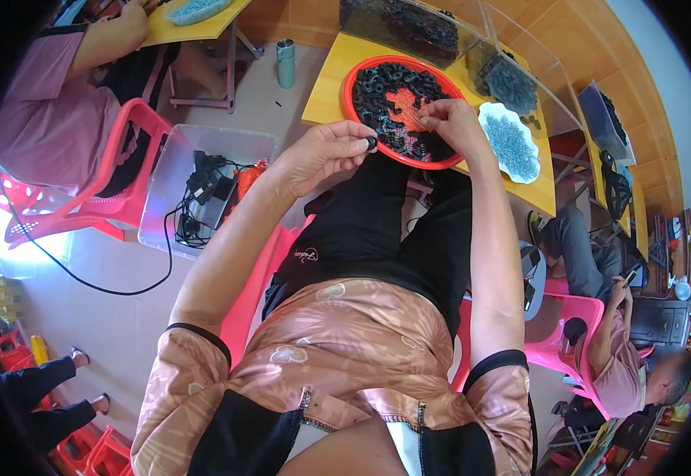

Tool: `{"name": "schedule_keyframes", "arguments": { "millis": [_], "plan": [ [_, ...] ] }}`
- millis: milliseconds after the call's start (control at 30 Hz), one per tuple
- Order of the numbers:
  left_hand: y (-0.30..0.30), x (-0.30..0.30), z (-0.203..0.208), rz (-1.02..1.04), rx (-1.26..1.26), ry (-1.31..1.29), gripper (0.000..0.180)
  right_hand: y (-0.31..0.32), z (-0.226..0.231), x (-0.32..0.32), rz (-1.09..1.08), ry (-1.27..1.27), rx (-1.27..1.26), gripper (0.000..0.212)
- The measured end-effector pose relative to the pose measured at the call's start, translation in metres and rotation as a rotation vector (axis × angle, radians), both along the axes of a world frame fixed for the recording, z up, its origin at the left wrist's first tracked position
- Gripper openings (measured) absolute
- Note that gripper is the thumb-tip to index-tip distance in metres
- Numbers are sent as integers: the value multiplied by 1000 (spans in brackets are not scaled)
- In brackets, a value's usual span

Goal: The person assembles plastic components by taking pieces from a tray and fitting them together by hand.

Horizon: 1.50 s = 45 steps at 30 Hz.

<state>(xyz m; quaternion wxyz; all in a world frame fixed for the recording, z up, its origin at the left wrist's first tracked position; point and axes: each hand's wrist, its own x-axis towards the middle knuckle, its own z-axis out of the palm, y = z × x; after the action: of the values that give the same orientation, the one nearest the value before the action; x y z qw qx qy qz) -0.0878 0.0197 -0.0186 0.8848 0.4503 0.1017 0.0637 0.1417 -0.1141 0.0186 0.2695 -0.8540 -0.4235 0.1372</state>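
Note:
My left hand (325, 155) pinches a small round black part (371, 143) between thumb and forefinger, beside the near left rim of a red round tray (348, 89). Small black plastic pieces (397, 77) lie heaped in that tray, with its red bottom showing in the middle. Over the tray's right side is my right hand (450, 125), its thumb and fingertips closed together; whatever they hold is too small to make out. Just right of this hand, a white scalloped dish (484, 115) holds many tiny pale blue, glassy-looking pieces (512, 143).
The tray and dish rest on a yellow table (325, 83). Clear bins with dark parts (504, 79) stand behind. On the floor at left are a clear plastic box (155, 190) with black cables and a green bottle (285, 63). Other people sit on pink chairs (143, 147) at both sides.

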Motion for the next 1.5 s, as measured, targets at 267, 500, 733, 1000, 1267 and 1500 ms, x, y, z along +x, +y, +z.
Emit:
{"name": "schedule_keyframes", "arguments": {
  "millis": [267,500,733,1000,1267,1500],
  "plan": [
    [-2,2,-2,-4,-15,-6,25,-4,-2,-16,151,-158,-3,15],
    [-3,2,-1,17,55,-9,27,-8,16,-46,-22,96,304,12],
    [-5,2,-2,62,113,-4,25,-23,20,-101,117,501,461,17],
    [-11,4,-2,132,301,-66,19,-21,13,-113,102,559,531,21],
    [-18,2,7,34,330,-91,15,-21,5,-111,103,622,568,22],
    [-14,2,6,9,319,-170,11,-26,1,-108,108,875,692,25]
  ]
}}
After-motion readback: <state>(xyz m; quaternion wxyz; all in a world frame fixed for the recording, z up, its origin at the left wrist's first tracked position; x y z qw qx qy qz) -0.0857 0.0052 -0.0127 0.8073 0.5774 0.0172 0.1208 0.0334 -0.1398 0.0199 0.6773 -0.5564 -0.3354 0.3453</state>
